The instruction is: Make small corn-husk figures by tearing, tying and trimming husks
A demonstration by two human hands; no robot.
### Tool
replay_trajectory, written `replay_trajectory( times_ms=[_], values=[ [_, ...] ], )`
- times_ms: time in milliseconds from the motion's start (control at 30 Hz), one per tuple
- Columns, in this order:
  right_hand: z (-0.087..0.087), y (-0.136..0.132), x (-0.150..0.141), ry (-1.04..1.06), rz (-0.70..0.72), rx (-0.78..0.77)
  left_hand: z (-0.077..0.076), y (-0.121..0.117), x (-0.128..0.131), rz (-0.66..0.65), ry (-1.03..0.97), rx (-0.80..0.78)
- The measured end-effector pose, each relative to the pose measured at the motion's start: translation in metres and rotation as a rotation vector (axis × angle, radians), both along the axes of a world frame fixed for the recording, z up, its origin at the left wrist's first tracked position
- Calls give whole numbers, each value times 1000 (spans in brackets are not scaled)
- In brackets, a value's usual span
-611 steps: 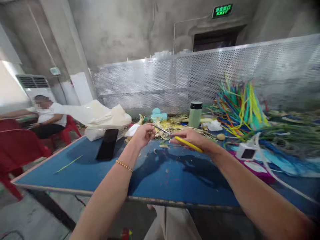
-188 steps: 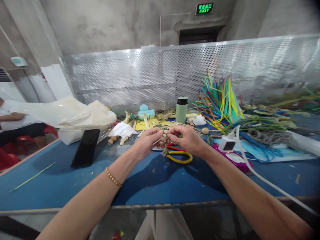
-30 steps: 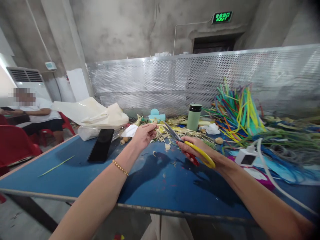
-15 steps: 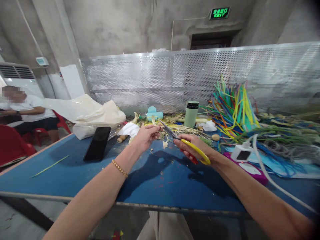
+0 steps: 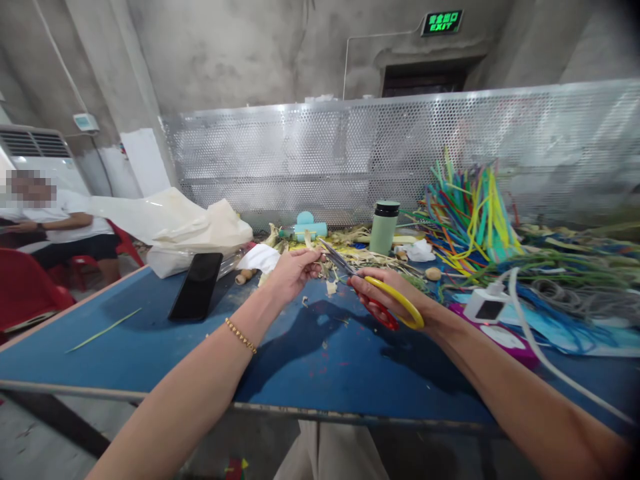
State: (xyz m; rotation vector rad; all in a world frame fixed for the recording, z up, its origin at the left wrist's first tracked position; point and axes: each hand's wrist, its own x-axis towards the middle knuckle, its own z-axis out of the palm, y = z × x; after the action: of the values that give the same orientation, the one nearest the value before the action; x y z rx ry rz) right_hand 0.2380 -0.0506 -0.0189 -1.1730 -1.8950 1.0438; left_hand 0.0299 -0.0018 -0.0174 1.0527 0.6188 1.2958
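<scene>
My right hand (image 5: 377, 293) is closed round a pair of scissors (image 5: 390, 301) with one yellow and one red handle loop. Their blades point up and left, with the tips close to the fingers of my left hand (image 5: 296, 270). That hand is closed in a pinch above the blue table (image 5: 300, 373). A small pale bit shows at its fingertips, too small to name. Dry, straw-like scraps (image 5: 350, 257) are spread behind both hands, and a pale fragment (image 5: 331, 287) lies just below the scissor blades.
A phone (image 5: 197, 287) and crumpled plastic sheeting (image 5: 200, 227) lie left. Behind stands a green tumbler (image 5: 385, 228). Coloured strips (image 5: 475, 213), a white charger (image 5: 483, 304) with its cable, and green cords are at right. A person (image 5: 60, 220) sits far left.
The scissors have turned slightly in my right hand, and the red loop shows more. My left hand stays pinched in about the same place.
</scene>
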Motion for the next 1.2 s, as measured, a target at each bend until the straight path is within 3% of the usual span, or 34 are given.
replay_trajectory(
  times_ms=[600,867,1033,1200],
  values=[
    [4,-5,-5,38,-26,-28,0,1,1,-19,7,6],
    [5,0,-7,98,-245,77,4,1,-4,-18,8,-40],
    [5,13,1,186,-381,164,3,-5,-2,-152,116,-16],
    [8,9,5,324,-202,113,2,-20,5,-348,325,67]
  ],
)
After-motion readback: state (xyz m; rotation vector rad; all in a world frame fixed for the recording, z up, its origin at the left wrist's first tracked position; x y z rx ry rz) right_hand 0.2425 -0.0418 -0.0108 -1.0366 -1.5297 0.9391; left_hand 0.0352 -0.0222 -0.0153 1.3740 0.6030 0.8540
